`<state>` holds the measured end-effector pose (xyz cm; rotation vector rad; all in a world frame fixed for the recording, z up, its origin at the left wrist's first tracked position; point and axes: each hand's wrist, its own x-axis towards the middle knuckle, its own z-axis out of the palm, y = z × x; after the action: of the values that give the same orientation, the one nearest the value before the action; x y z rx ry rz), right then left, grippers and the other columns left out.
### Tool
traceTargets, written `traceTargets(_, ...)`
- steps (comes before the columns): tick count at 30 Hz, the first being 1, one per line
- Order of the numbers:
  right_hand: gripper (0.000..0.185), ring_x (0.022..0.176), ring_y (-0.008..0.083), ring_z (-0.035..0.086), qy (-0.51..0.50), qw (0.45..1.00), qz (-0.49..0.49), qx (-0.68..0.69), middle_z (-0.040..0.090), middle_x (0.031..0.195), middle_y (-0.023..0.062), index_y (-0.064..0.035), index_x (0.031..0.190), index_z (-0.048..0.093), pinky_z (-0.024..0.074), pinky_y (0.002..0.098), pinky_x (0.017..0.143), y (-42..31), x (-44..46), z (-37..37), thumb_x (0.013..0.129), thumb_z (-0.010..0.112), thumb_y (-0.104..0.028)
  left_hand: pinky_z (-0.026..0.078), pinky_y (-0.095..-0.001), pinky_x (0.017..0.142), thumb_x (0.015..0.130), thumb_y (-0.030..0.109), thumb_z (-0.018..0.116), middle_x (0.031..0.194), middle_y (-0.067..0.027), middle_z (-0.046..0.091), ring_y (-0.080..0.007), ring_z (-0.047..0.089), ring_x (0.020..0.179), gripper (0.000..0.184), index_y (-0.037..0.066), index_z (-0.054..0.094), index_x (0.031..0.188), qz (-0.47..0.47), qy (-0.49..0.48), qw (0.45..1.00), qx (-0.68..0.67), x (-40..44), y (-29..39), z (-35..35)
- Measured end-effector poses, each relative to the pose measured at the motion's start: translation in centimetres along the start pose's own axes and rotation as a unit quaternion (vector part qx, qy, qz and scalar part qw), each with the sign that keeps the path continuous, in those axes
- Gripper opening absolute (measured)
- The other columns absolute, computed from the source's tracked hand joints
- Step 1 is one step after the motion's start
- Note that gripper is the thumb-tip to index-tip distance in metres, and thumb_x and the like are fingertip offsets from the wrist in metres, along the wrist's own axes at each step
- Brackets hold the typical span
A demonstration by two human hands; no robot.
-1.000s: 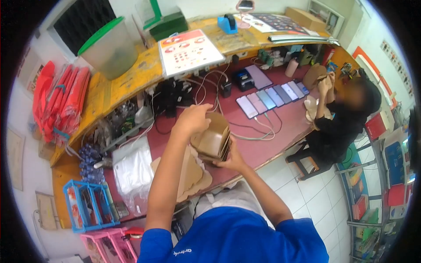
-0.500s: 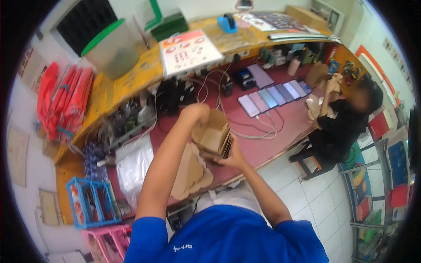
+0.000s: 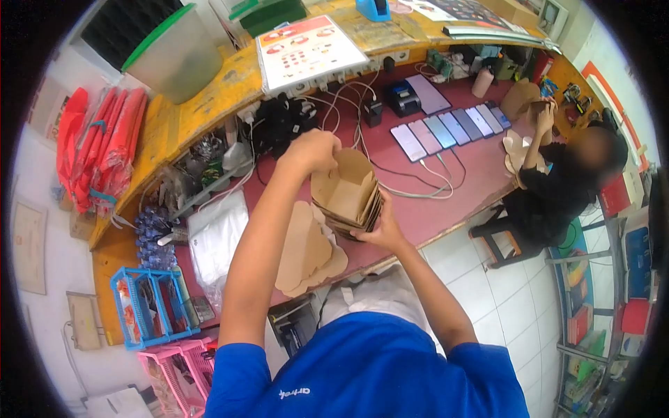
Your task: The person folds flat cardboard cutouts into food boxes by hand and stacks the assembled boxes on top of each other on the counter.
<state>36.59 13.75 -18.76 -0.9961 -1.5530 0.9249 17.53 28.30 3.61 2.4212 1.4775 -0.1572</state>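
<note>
Steadying nested cardboard boxes (image 3: 346,198) above the red tabletop (image 3: 418,219), we seem to be seating the topmost one; the next move calls for level pressure against firm support. Our right hand (image 3: 385,226), loosely cupped, holds the outer walls at four o'clock; our left hand (image 3: 315,150) curls at eleven o'clock, whether gripping we cannot tell. Flat cardboard (image 3: 304,254) lies at seven o'clock. The boxes' mouth faces up toward us, rounded flap (image 3: 357,164) at twelve; their long axis seems near upright, exact tilt unclear.
</note>
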Motion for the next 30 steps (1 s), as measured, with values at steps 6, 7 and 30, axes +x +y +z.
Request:
traceTargets(6,0.130,0.147,0.0326,0.040,0.001,0.999,0.024,-0.029,0.038,0.156,0.0182,-0.0043,0.160,0.016,0.0342,0.0460,0.123,0.1,-0.5,0.5,0.063,0.100,-0.025,0.059,-0.0483,0.089,0.086,0.028,0.080,0.101,-0.0200,0.078,-0.0407,0.075,0.098,0.027,0.006,0.080,0.100,-0.088,0.065,0.994,0.030,-2.2,3.6,0.4)
traceTargets(7,0.131,0.147,0.0327,0.041,0.007,0.999,0.025,-0.038,0.037,0.155,0.0185,-0.0038,0.160,0.017,0.0348,0.0463,0.122,0.2,-0.6,0.7,0.062,0.101,-0.026,0.059,-0.0492,0.089,0.088,0.029,0.080,0.100,-0.0206,0.078,-0.0416,0.075,0.098,0.028,0.003,0.080,0.100,-0.103,0.088,0.990,0.047,-2.4,4.1,0.5)
traceTargets(30,0.135,0.141,0.0414,0.038,0.265,0.939,0.072,-0.206,0.035,0.151,0.0288,0.0120,0.156,0.017,0.0318,0.0505,0.121,-1.6,0.3,3.4,0.064,0.102,-0.038,0.050,-0.0514,0.103,0.085,0.029,0.082,0.127,-0.0256,0.064,-0.0416,0.061,0.124,0.064,0.001,0.057,0.138,-0.449,0.294,0.826,-0.175,-26.7,-9.8,33.1)
